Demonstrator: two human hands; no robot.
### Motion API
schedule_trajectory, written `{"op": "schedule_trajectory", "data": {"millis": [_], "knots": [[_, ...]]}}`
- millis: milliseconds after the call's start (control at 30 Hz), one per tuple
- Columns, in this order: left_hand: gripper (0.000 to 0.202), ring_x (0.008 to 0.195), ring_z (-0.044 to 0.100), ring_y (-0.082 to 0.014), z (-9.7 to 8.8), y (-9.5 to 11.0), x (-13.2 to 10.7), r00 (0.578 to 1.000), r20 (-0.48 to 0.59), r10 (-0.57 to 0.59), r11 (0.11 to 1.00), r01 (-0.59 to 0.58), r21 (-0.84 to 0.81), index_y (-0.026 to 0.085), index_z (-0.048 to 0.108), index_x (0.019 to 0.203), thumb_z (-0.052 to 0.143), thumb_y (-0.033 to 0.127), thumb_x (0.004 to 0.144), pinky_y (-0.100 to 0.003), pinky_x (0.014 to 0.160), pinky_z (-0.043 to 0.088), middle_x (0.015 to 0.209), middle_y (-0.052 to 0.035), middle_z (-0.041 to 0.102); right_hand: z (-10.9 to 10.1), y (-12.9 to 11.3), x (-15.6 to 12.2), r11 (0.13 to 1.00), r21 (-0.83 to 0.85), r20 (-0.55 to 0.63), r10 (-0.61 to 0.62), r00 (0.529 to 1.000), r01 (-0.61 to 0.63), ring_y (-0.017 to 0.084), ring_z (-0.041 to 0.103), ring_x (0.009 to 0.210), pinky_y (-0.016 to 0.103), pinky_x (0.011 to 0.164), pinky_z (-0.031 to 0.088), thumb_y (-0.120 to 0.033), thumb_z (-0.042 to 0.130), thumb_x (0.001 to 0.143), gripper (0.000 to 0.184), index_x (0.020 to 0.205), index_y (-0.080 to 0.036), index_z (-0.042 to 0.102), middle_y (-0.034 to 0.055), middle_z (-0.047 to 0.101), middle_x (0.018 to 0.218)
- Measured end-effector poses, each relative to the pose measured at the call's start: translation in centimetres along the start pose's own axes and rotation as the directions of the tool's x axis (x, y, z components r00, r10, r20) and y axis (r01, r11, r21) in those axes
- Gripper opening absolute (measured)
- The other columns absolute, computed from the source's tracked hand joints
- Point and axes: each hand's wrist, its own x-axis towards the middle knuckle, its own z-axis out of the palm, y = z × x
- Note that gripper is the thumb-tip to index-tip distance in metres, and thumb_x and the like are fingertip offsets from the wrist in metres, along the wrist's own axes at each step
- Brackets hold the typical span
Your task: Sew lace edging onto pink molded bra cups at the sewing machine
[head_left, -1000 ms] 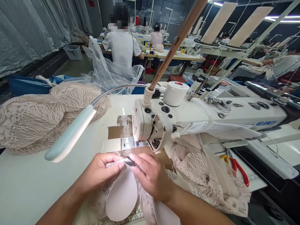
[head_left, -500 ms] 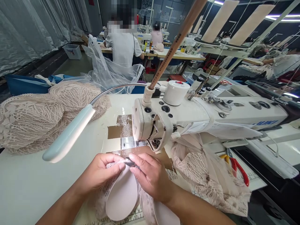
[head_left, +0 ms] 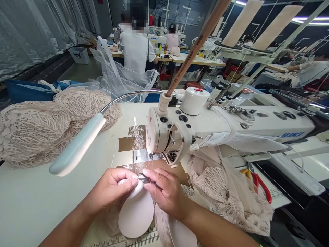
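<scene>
In the head view, your hands meet at the near edge of the counter (head_left: pixel 31 199), just in front of the needle end of the sewing machine (head_left: pixel 218 127). Open counter lies to your left, as far as the lace pile (head_left: pixel 38 127) at the far left. The lamp head (head_left: pixel 77 145) hangs over that stretch.

To the right, room is tight. A lace garment (head_left: pixel 226 195) is heaped just beside your right hand (head_left: pixel 167 193), with red-handled snips (head_left: pixel 262 187) beyond it.

The foam cup (head_left: pixel 136 214) lies between your wrists. Its long axis runs near to far, and its narrower end points far, toward the needle.

Your left hand (head_left: pixel 113 188) pinches the cup's far rim. The fingers (head_left: pixel 150 174) of your right hand clamp a small dark piece (head_left: pixel 144 178) at that rim.
</scene>
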Motion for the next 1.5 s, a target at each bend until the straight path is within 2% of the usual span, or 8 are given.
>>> {"op": "schedule_trajectory", "data": {"millis": [167, 333, 467, 633, 1033, 1167, 1367, 1500], "knots": [[0.033, 0.057, 0.041, -0.0113, 0.2, 0.1, 0.2, 1.0, -0.005, 0.019, 1.0, -0.019, 0.024, 0.014, 0.064, 0.067, 0.067, 0.045, 0.077, -0.023, 0.053, 0.034, 0.061, 0.0006, 0.051, -0.2, -0.3, 0.0, 0.993, 0.1, 0.044, 0.056, 0.997, -0.06, 0.015, 0.061, 0.064, 0.027, 0.06, 0.054, -0.022, 0.051, 0.091, 0.025, 0.114, -0.018, 0.06, 0.004, 0.066, 0.078], [0.036, 0.054, 0.038, -0.0101, 0.3, -0.2, 0.5, 0.999, -0.021, -0.048, 0.998, 0.049, 0.036, 0.014, 0.06, 0.067, 0.066, 0.047, 0.079, -0.023, 0.051, 0.032, 0.058, 0.0024, 0.046, -0.3, -0.3, 0.3, 0.982, 0.143, -0.023, 0.13, 0.991, -0.126, 0.016, 0.067, 0.085, 0.027, 0.077, 0.055, -0.017, 0.054, 0.088, 0.025, 0.112, -0.021, 0.061, 0.0046, 0.071, 0.095], [0.036, 0.054, 0.04, -0.01, 0.1, -0.5, 0.4, 0.998, -0.017, -0.061, 0.998, 0.062, 0.033, 0.014, 0.059, 0.068, 0.066, 0.048, 0.079, -0.023, 0.052, 0.034, 0.059, 0.0029, 0.046, -0.4, -0.1, 0.4, 0.965, 0.179, -0.013, 0.199, 0.98, -0.194, 0.016, 0.068, 0.086, 0.026, 0.078, 0.055, -0.016, 0.057, 0.086, 0.025, 0.109, -0.021, 0.064, 0.004, 0.072, 0.095], [0.033, 0.06, 0.05, -0.0137, 0.1, -0.1, 0.3, 0.998, -0.024, -0.056, 0.998, 0.057, 0.02, 0.014, 0.065, 0.077, 0.065, 0.047, 0.08, -0.025, 0.058, 0.042, 0.066, -0.0011, 0.057, -0.6, 0.2, 0.0, 0.959, 0.174, 0.0, 0.229, 0.973, -0.225, 0.017, 0.067, 0.091, 0.027, 0.081, 0.055, -0.019, 0.056, 0.087, 0.025, 0.111, -0.02, 0.063, 0.0051, 0.072, 0.1], [0.039, 0.06, 0.052, -0.0153, 0.6, 1.0, -0.1, 0.992, -0.114, -0.044, 0.998, 0.049, 0.038, 0.014, 0.062, 0.073, 0.061, 0.052, 0.08, -0.024, 0.055, 0.041, 0.068, -0.0019, 0.058, -1.0, -0.1, -0.2, 0.919, 0.166, 0.02, 0.36, 0.933, -0.358, 0.015, 0.067, 0.078, 0.024, 0.072, 0.055, -0.022, 0.053, 0.086, 0.024, 0.109, -0.019, 0.059, 0.0032, 0.071, 0.089], [0.039, 0.065, 0.057, -0.0186, 0.4, 0.8, 0.2, 0.987, -0.154, -0.051, 0.996, 0.062, 0.066, 0.014, 0.066, 0.08, 0.061, 0.053, 0.08, -0.026, 0.057, 0.044, 0.073, -0.004, 0.064, -1.0, -0.2, -0.4, 0.901, 0.177, 0.113, 0.381, 0.918, -0.396, 0.015, 0.066, 0.074, 0.023, 0.066, 0.054, -0.023, 0.057, 0.083, 0.023, 0.105, -0.019, 0.061, 0.0037, 0.071, 0.089], [0.033, 0.063, 0.052, -0.0155, 0.7, 0.5, 0.4, 0.986, -0.145, 0.082, 0.979, -0.052, 0.197, 0.015, 0.068, 0.075, 0.06, 0.046, 0.083, -0.024, 0.058, 0.041, 0.069, -0.0027, 0.062, -0.4, -0.3, -0.4, 0.872, 0.147, 0.22, 0.431, 0.875, -0.466, 0.015, 0.064, 0.075, 0.024, 0.066, 0.052, -0.021, 0.058, 0.082, 0.024, 0.106, -0.02, 0.063, 0.0022, 0.07, 0.088], [0.028, 0.078, 0.057, -0.0206, 0.8, 0.1, 0.4, 0.989, -0.072, 0.132, 0.967, -0.112, 0.229, 0.016, 0.07, 0.079, 0.058, 0.041, 0.085, -0.026, 0.07, 0.044, 0.08, -0.0062, 0.067, 0.0, -0.2, -0.4, 0.879, 0.128, 0.213, 0.429, 0.878, -0.46, 0.014, 0.063, 0.071, 0.023, 0.064, 0.05, -0.02, 0.058, 0.083, 0.023, 0.105, -0.021, 0.063, -0.0001, 0.069, 0.083]]}}
